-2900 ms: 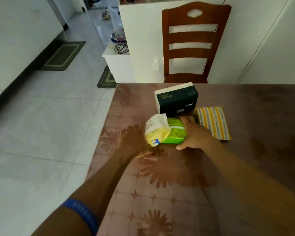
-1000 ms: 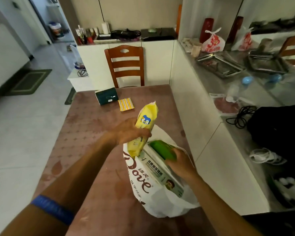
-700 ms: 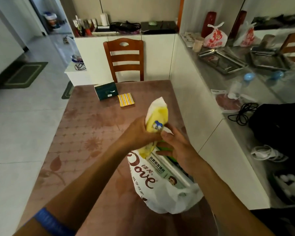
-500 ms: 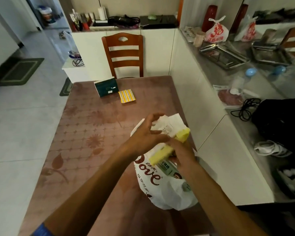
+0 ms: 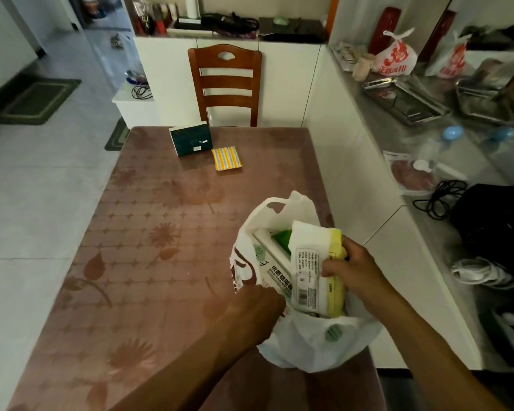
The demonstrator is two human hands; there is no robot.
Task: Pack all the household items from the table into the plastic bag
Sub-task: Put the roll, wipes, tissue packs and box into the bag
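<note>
A white plastic bag (image 5: 315, 345) with brown lettering stands open at the near right of the table (image 5: 149, 262). Inside it lie a long white box (image 5: 275, 269), a green pack (image 5: 282, 237) and a yellow-and-white pack (image 5: 312, 268). My right hand (image 5: 352, 269) grips the yellow-and-white pack, which sits in the bag's mouth. My left hand (image 5: 254, 312) is closed on the bag's near left rim. A dark green tissue box (image 5: 191, 140) and a yellow striped cloth (image 5: 226, 158) lie at the table's far end.
A wooden chair (image 5: 226, 84) stands at the table's far edge. A white cabinet with a cluttered grey counter (image 5: 428, 161) runs along the right side. Tiled floor lies to the left.
The yellow-and-white pack has passed from my left hand to my right and gone down into the bag. My left hand has dropped to the bag's rim.
</note>
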